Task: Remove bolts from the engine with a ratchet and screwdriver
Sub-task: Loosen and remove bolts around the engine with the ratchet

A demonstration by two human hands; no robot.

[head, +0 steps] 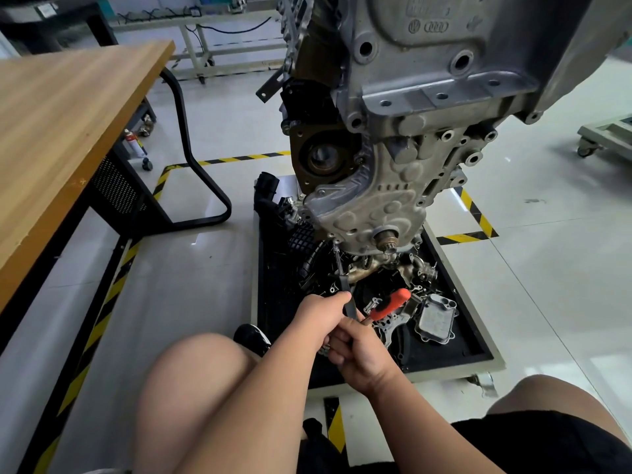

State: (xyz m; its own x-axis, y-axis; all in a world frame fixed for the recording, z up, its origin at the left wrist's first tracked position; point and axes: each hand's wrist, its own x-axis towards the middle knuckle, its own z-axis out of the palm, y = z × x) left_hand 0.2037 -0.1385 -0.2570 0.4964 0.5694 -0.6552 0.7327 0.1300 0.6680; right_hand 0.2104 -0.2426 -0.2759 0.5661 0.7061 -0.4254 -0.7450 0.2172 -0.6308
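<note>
1. Several strips of yellow-and-black hazard tape cross the pale, glossy tiled floor of a workshop.
2. On your left stands a wooden-topped table on a black frame, with a spray can on the floor beneath it. A white metal frame bench sits further back.
3. Ahead of you the engine, a grey cast block, hangs over a low wheeled cart whose black-lined tray lies under it.
4. That tray holds loose removed parts: a silver finned block at the right, a black ribbed hose at the left, and a heap of brackets and castings between them.
5. Your left hand is wrapped around the black handle of the screwdriver. Its thin shaft slants up to a bolt on the engine's lower cover. The tip is too small to tell whether it is seated.
6. Your right hand sits just below the left and touches it. Its fingers curl round the orange-handled tool, probably the ratchet, though its head is mostly hidden behind your hands. The orange grip points out over the tray.
7. You are squatting, both knees at the bottom of the view.
</note>
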